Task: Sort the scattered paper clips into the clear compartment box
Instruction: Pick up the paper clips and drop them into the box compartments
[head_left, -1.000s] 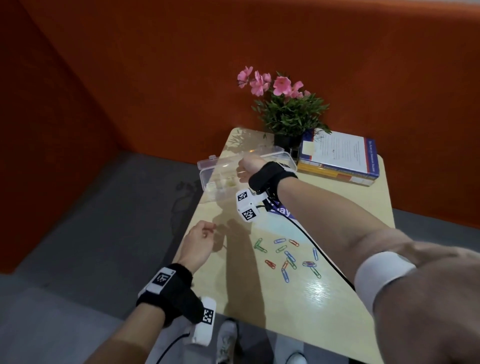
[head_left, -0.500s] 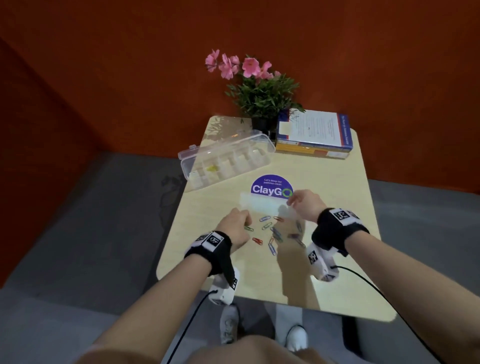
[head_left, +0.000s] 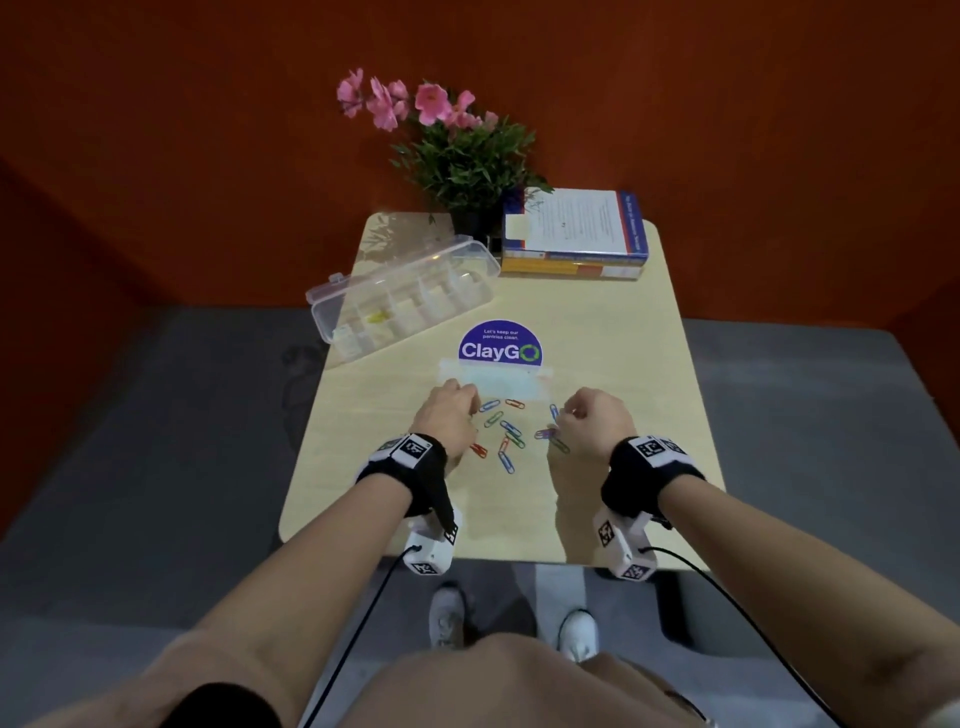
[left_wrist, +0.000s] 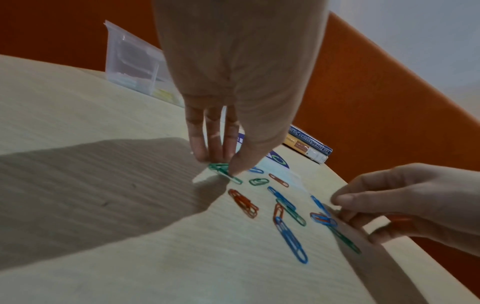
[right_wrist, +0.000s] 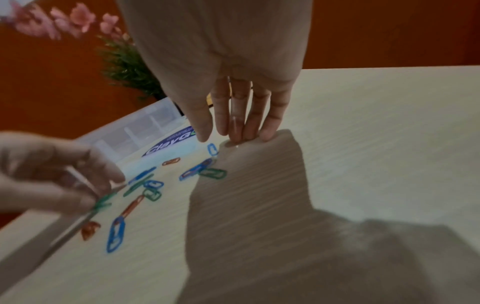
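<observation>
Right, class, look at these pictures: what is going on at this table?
A person is sorting coloured paper clips scattered on a small table. The left hand pinches a green clip at the edge of the pile. The right hand reaches down at the other side, fingertips at the table; whether it holds a clip is unclear. The clear compartment box stands open further back, one yellow item inside.

Overhead light is glaring off the table (head_left: 613, 364) — hard shadows are falling toward the wrist cameras; edges are bending, blurring.
</observation>
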